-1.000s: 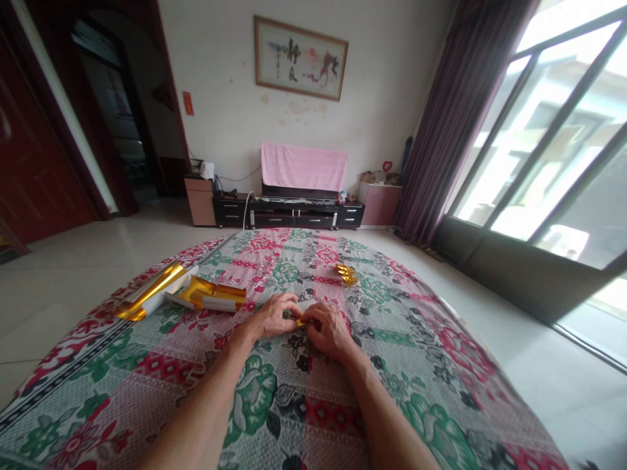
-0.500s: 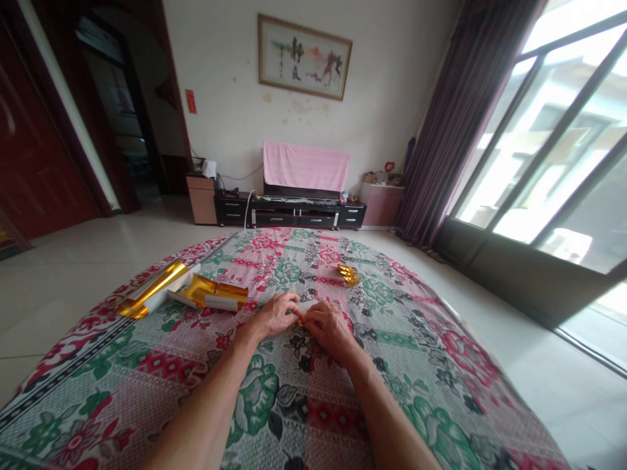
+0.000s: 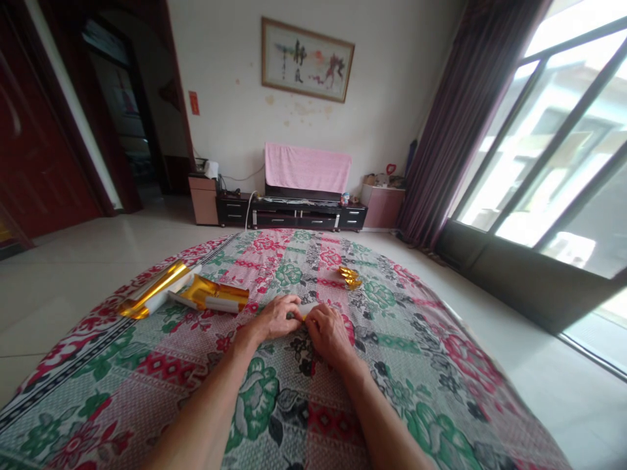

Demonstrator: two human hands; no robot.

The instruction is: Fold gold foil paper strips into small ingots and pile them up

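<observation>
Both hands meet over the middle of the flowered cloth point(image 3: 289, 391). Between them is a small sheet of gold paper point(image 3: 307, 308), its pale underside facing up and a bit of gold showing at the near edge. My left hand point(image 3: 279, 317) is closed at the sheet's left end, fingers curled and thumb pressed in. My right hand point(image 3: 327, 331) pinches its right end, with the fingertips bent down. The fingers hide most of the sheet. Beyond my right hand lie several folded gold paper pieces point(image 3: 349, 278).
At the left, curling gold sheets with white backs point(image 3: 215, 295) lie beside a rolled gold sheet point(image 3: 159, 290). Past the cloth's far edge stands a low black cabinet point(image 3: 308, 219) with a pink towel point(image 3: 307, 166) above it. Glass doors point(image 3: 539, 163) are at the right.
My right hand's fingers have curled more tightly at the sheet, and less gold shows between the hands. The loose gold pieces lie as before; the view has shifted slightly.
</observation>
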